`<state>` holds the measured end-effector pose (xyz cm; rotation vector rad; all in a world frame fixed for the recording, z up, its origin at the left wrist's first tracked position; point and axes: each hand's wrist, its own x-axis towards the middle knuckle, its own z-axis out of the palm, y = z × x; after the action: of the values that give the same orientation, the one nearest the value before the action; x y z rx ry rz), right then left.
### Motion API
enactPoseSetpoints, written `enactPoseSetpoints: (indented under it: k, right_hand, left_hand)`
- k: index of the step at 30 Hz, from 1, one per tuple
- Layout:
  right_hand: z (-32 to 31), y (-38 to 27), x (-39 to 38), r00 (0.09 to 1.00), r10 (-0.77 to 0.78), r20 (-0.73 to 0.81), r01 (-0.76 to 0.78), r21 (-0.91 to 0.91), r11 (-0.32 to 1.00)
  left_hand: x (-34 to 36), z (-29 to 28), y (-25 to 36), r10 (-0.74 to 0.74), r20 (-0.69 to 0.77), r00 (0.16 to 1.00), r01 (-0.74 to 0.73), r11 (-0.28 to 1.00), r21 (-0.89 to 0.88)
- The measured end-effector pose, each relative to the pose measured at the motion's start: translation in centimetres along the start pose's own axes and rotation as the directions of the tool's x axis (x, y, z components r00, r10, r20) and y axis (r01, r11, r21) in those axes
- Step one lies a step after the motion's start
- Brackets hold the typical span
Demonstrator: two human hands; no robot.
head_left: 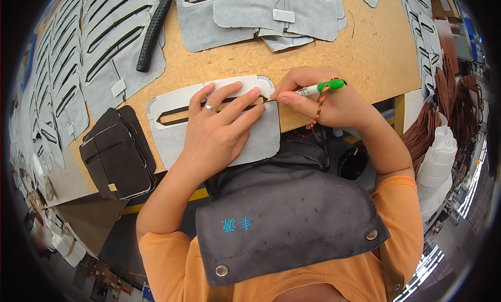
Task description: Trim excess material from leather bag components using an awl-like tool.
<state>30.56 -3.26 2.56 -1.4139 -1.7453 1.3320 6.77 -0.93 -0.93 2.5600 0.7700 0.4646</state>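
A grey panel [255, 137] with rounded corners lies at the table's near edge. Across its upper part runs a white strip [180, 96] with a long dark-edged slot cut through it. Spread over the slot, my left hand [216, 122] presses the panel flat, a ring on one finger. My right hand [331, 101] pinches a slim white pen [308, 91] with a green end, an orange-and-black cord [319, 106] hanging from it. Its fingertips meet the panel at the slot's right end, and they hide the pen's tip.
Dark brown slotted panels [117, 153] are stacked left of my work. A black-handled tool [152, 41] lies on overlapping grey panels [104, 62]. More grey panels [271, 15] cover the table's far side [219, 64]. Brown strips [417, 130] and a white bundle [438, 164] hang at the right.
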Motion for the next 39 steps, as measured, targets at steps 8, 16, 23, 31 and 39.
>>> enactPoseSetpoints:
  k: [8,16,23,31,39]
  right_hand:
    - [2.6,3.1,-2.9,0.843,-0.535,-0.058,0.456,-0.449,0.768]
    - [3.4,4.1,-3.8,0.866,-0.387,-0.316,0.350,-0.169,0.921]
    - [3.6,4.1,-3.6,0.862,-0.416,-0.289,0.333,-0.294,0.896]
    - [3.4,3.2,-4.1,0.914,-0.305,-0.269,0.248,-0.225,0.942]
    - [1.6,1.5,-4.1,0.872,-0.148,-0.467,0.304,0.277,0.912]
  left_hand:
    - [0.1,0.0,0.0,-0.030,-0.016,0.999,0.030,1.000,-0.008]
    - [0.1,0.3,-0.1,-0.026,-0.043,0.999,0.026,1.000,0.001]
    - [0.1,-0.5,0.6,0.024,0.094,0.995,-0.038,0.988,0.149]
    - [0.3,-3.1,-2.3,-0.217,-0.104,0.971,0.223,0.973,0.051]
    - [-0.9,-4.8,-1.5,-0.676,0.023,0.737,0.519,0.543,-0.660]
